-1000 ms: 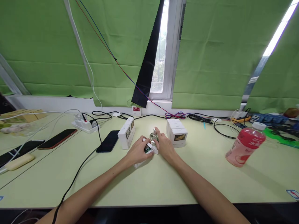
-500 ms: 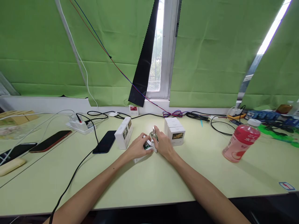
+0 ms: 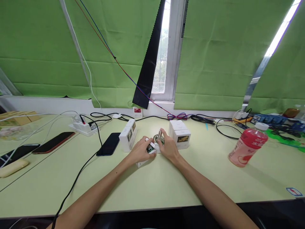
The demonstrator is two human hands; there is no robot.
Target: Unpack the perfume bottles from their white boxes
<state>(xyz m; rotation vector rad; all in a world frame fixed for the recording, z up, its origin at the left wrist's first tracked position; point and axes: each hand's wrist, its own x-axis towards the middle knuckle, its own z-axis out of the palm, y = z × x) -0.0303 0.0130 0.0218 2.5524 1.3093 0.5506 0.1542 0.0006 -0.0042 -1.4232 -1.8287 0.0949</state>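
My left hand [image 3: 142,150] is closed round a small white box [image 3: 142,163] low over the table; its fingers cover most of it, and a dark picture shows between them. Just to the right, my right hand [image 3: 169,147] pinches a small, shiny round bottle-like thing [image 3: 156,138] with a silvery top. Its lower part is hidden by the fingers and the box, so I cannot tell whether it touches the box. White picture boxes [image 3: 127,137] stand left of my hands, and more white boxes [image 3: 181,140] stand close by on the right.
A black phone [image 3: 109,144] lies to the left, with a black cable [image 3: 79,171] running past it. Other phones, a power strip [image 3: 83,128] and a pale bar-shaped object [image 3: 14,168] are further left. A pink drink bottle [image 3: 247,144] stands right. Cables line the back wall.
My right hand has shifted slightly right, and the shiny round thing now shows a little more, tilted rightward. My left hand stays on the white box. The whole view has shifted slightly.
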